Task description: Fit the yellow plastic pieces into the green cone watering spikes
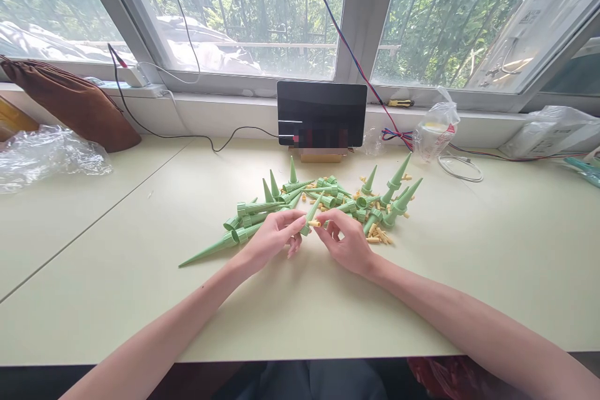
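Between the fingers of my left hand [276,234] is a green plastic cone [313,209], its point tilted up and to the right. My right hand [345,240] pinches a small yellow plug [314,223] against the cone's side, near its wide collar. Whether the plug sits in a hole cannot be made out. Behind both hands lies a heap of green cones [253,219], some on their sides and a few standing point up. Small yellow plugs [379,237] are scattered among them, mostly to the right of my right hand.
A tablet [322,114] on a cardboard stand [321,155] faces me beyond the heap. Crumpled clear plastic [51,156] and a brown drawstring bag [75,103] lie at left. A bagged cup [435,131] and a coiled white cable [462,167] are at right.
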Action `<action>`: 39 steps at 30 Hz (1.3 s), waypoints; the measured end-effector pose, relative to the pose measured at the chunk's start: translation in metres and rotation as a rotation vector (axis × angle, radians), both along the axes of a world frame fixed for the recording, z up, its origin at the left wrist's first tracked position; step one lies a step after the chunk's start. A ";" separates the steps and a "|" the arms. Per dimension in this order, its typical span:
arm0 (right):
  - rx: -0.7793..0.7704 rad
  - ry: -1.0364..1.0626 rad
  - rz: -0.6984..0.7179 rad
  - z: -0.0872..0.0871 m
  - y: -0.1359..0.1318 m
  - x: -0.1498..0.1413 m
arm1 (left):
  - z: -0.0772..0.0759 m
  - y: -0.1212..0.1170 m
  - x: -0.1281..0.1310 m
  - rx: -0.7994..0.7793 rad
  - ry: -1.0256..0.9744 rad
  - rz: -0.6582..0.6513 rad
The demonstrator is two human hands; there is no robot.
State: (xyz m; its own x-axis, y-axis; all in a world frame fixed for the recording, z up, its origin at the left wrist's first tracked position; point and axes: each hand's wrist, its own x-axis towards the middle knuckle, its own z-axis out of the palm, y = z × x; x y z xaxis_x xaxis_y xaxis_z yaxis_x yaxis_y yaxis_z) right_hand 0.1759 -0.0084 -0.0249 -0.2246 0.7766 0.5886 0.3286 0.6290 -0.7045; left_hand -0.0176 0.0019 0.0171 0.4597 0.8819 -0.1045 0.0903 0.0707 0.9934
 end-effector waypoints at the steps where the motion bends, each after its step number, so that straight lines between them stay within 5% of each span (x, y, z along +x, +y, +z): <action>1: 0.009 0.003 -0.005 0.000 0.000 0.000 | 0.000 0.000 0.000 0.000 0.001 -0.002; 16: 0.030 0.014 -0.051 0.000 0.000 -0.001 | -0.001 0.005 -0.007 -0.087 -0.088 -0.087; 39: -0.043 0.002 -0.035 -0.003 0.001 -0.001 | -0.003 0.005 -0.004 0.057 -0.064 -0.043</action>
